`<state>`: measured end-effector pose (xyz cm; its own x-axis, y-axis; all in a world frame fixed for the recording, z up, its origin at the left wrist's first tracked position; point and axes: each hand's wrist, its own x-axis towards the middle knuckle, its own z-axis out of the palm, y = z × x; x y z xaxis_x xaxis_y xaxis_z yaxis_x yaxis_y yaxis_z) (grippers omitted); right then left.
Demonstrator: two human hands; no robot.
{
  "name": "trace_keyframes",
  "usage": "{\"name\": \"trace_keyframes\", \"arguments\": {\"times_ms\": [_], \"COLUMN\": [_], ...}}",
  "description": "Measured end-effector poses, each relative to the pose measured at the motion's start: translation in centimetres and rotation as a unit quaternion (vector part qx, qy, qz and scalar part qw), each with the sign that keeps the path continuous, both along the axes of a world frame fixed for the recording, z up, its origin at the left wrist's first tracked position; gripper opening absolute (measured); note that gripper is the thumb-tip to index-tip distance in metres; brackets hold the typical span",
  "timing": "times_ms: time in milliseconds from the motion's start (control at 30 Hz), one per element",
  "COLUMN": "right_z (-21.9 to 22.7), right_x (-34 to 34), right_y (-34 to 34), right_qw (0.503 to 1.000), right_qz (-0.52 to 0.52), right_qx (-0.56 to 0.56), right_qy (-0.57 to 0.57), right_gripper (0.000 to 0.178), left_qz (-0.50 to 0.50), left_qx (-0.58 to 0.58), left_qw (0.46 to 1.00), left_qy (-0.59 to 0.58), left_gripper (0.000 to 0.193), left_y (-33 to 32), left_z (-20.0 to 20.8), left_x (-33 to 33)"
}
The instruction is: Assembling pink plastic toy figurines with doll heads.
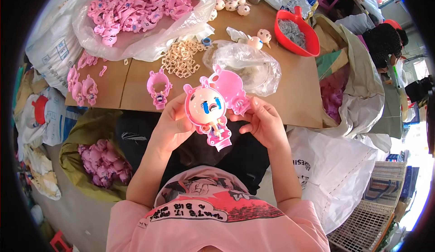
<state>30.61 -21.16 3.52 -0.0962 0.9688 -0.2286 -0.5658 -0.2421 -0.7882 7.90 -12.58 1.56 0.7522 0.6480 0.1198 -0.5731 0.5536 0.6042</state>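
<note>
My left hand (174, 122) is closed on a pink toy figure half (217, 136), which has round ears and a small body. Set in its head opening is a cream ball (204, 107) with a crying face and blue tears. Between the fingers of my right hand (266, 122) is a pink toy shell (233, 88), hollow side showing, held close behind the face ball. Whether the two parts touch, I cannot tell. To the left, near the table edge, lies a pink figure half (159, 88) with a ring-shaped head opening.
A clear bag of pink parts (136, 11) covers the back left. Small cream clips (181, 59) lie in a pile beside a crumpled plastic bag (251, 68). Face balls (231, 0) and a red scoop (312, 45) with grey bits are behind. An olive sack (74, 147) stands lower left.
</note>
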Motion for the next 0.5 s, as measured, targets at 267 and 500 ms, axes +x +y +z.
{"name": "trace_keyframes", "arguments": {"times_ms": [267,500], "right_z": [2.6,3.6], "right_x": [-1.2,-3.3], "right_y": [-1.4,-1.7], "right_qw": [0.959,0.927], "right_qz": [-0.171,-0.19], "right_qx": [0.12,0.201], "right_qy": [-0.189,-0.253], "right_gripper": [0.044,0.04], "left_qz": [0.134,0.177], "left_qx": [0.096,0.115], "left_qw": [0.976,0.963], "left_qy": [0.142,0.17], "left_gripper": [0.076,0.07], "left_y": [-0.1,-0.2], "left_z": [3.0,3.7], "left_x": [0.8,1.0]}}
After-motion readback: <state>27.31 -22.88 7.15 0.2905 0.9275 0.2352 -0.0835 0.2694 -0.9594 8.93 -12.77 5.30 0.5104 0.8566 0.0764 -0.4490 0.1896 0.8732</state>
